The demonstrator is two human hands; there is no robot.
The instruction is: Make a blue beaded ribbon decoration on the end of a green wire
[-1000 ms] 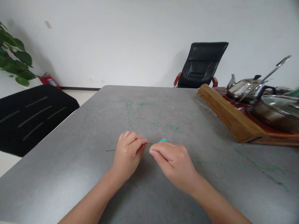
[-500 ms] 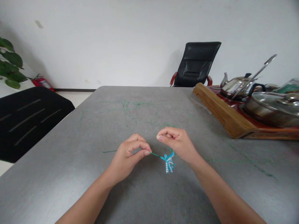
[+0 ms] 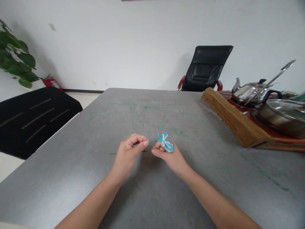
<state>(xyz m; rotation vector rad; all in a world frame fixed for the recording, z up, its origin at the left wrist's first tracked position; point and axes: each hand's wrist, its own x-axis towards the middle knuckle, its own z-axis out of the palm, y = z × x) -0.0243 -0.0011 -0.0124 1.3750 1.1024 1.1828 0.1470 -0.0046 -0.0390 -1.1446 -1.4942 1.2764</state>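
A small bright-blue flower (image 3: 164, 138) with rows of pearly white beads is at the middle of the head view, tilted on a thin green stem (image 3: 153, 141). My left hand (image 3: 128, 152) pinches that stem between thumb and forefinger, to the left of the petals. Just under and behind the flower is my right hand (image 3: 175, 160), its thumb and fingertips pressed together. Whatever those fingertips hold, if anything, is too fine to make out. A thin dark-green stick (image 3: 113, 154) lies on the table, passing behind my left hand.
Tangled green thread (image 3: 147, 107) is strewn over the grey table (image 3: 143, 203). On the right, a wooden tea tray (image 3: 228, 124) carries a steel kettle (image 3: 250, 92) and a lidded pan (image 3: 283, 113). Black chairs stand at the far side (image 3: 207, 68) and at left (image 3: 40, 119).
The flower has turned and risen, its beaded petals now over my right hand. My right hand has come down and left, closer to my left hand. The view has shifted slightly left.
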